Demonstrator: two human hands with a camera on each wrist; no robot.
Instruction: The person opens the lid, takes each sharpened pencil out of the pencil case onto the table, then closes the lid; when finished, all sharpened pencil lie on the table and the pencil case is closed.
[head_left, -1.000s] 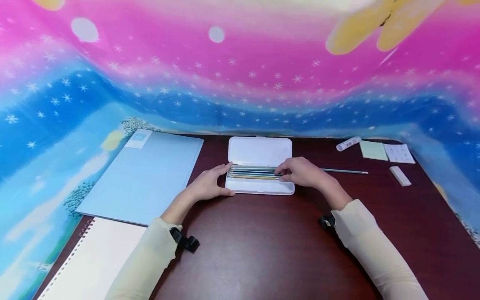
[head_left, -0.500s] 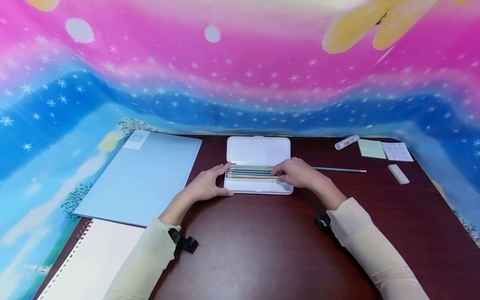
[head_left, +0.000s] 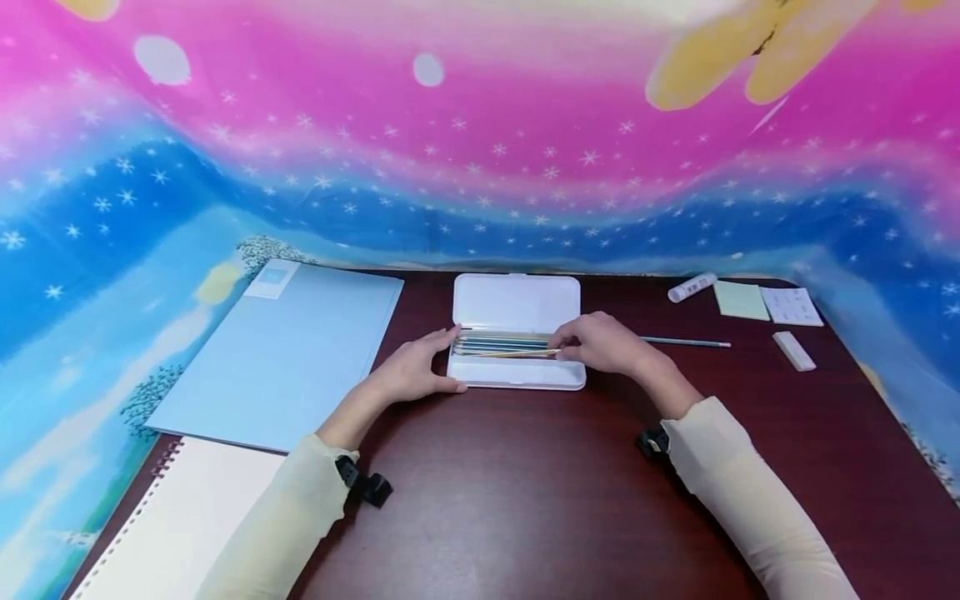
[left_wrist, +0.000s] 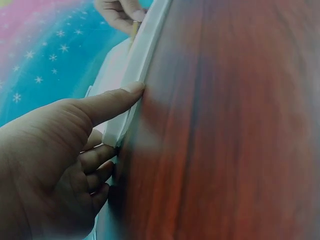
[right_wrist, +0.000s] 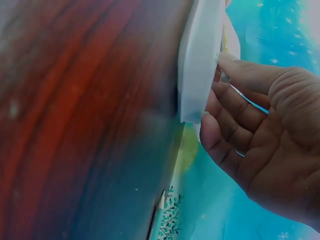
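Note:
A white pencil case lies with its lid raised on the dark table, several pencils side by side in it. My left hand holds its left end; in the left wrist view the thumb presses on the front edge. Over the right half of the case, my right hand pinches the end of a yellow pencil, which slants across the other pencils. From the right wrist side, the thumb shows close above the case wall, partly hiding the pencils.
A single green-grey pencil lies right of the case. Behind it are a glue stick, green sticky notes, a white paper pad and an eraser. At left lie a blue folder and a spiral notebook.
The yellow pencil, earlier lying nearly parallel to the others, now slants with its right end in my right hand's fingers. My left hand has stayed on the case.

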